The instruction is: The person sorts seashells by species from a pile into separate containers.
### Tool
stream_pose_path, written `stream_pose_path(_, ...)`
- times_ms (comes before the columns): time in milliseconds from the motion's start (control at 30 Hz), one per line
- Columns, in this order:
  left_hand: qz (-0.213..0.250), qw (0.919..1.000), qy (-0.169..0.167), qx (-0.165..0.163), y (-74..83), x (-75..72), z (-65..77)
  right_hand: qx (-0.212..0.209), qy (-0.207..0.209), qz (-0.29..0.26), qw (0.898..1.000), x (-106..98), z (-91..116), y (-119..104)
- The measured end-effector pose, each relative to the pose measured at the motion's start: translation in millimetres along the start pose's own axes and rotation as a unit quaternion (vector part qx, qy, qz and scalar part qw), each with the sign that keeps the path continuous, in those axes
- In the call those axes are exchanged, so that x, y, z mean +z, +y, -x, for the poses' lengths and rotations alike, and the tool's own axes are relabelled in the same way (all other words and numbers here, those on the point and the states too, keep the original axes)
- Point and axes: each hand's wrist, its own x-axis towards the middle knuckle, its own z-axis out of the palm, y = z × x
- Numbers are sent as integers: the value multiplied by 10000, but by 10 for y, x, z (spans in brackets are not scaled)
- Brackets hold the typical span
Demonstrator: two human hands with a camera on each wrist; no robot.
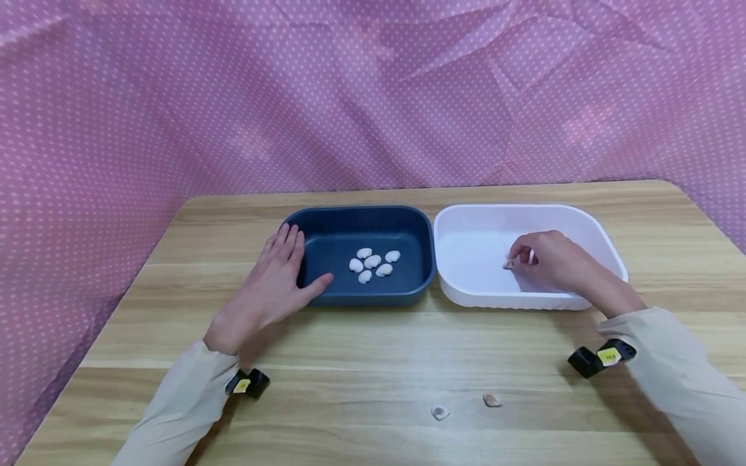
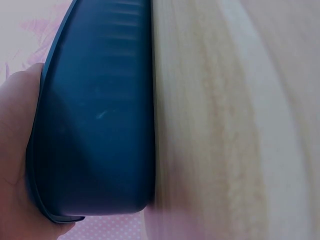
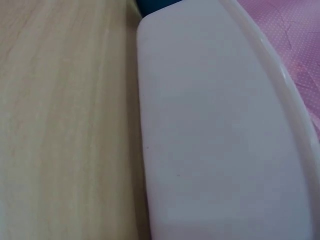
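In the head view my left hand rests on the left end of a dark blue basin, fingers straight along its rim and thumb over the front edge. Several white seashells lie on the basin's floor. My right hand reaches into a white basin and pinches a small brownish seashell between thumb and fingertips, low over the floor. The left wrist view shows the blue basin's outer wall beside the hand; the right wrist view has the white basin's wall, with the right hand out of sight.
The basins stand side by side on a wooden table. Near the table's front lie a greyish seashell and a brownish seashell. A pink dotted cloth hangs behind and at the sides.
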Motion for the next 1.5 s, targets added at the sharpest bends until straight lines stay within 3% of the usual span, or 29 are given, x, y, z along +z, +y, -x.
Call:
stream_pose_path(100,6,10000,16,6,-3,4,4,-57,182,21,9998,-63,42,-26)
stream_pose_path(200,-27,10000,39,20,-4,-1,0,-484,721,110,9962,-125,140,-74)
stream_pose_path(333,-27,10000,56,37,-1,-10,-13,-1224,1570,317,9795,-137,342,-200)
stream_pose_path(500,-9,10000,13,24,-7,-6,-21,-1860,1895,401,9633,-79,601,-442)
stream_pose_path(667,-16,10000,31,45,-14,-12,-26,-2256,1680,206,9594,158,805,-664)
stream_pose_path(767,-29,10000,41,57,-11,-17,-28,-2312,1388,112,9629,330,906,-775)
stream_pose_path(933,-40,10000,19,68,0,-11,-19,-1813,305,-140,9829,487,1055,-901)
stream_pose_path(1033,-36,10000,39,82,4,-9,-12,-1493,-134,-213,9885,520,1099,-929)
stream_pose_path(1333,-71,9999,25,116,2,-18,-15,-2166,271,-307,9754,563,1073,-856)
stream_pose_path(1500,-79,9999,-4,92,-5,-17,-14,-1538,11,-440,9871,548,1059,-824)
